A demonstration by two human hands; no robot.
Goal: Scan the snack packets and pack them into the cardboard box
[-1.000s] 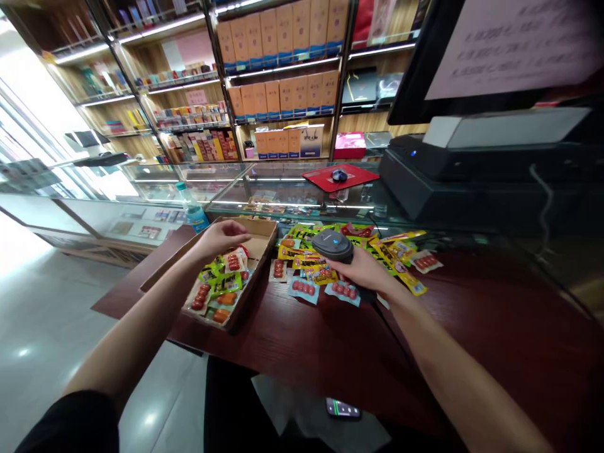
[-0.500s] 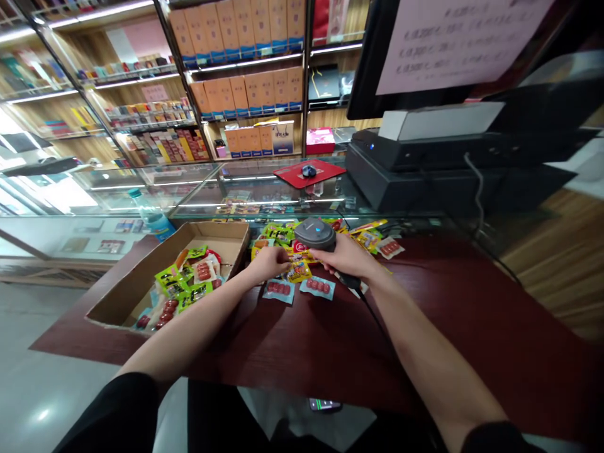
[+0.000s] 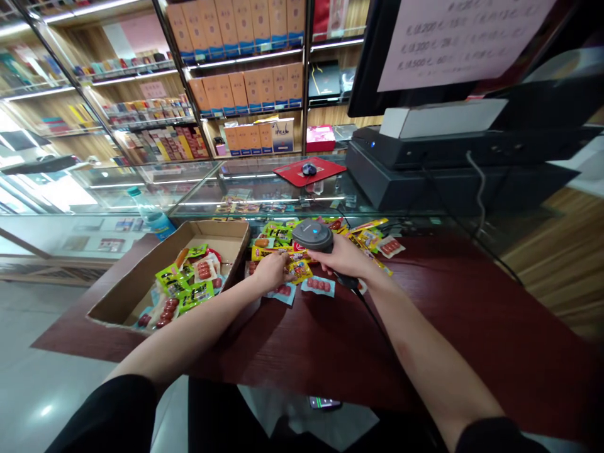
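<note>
Packets [image 3: 301, 272] beneath hands [image 3: 272, 272] [image 3: 348, 257], contact unclear

Head cam, person-worn: looks fwd & down from near edge of desk [image 3: 311, 352]. L hand [image 3: 270, 272] & R hand [image 3: 343, 257] close, approx. mid-frame; forearms [image 3: 191, 327] enter from below. Shelves [image 3: 245, 61] well back at top, monitor [image 3: 369, 69] nearer, upper R; lap [image 3: 217, 415] at btm edge, directly under cam
</note>
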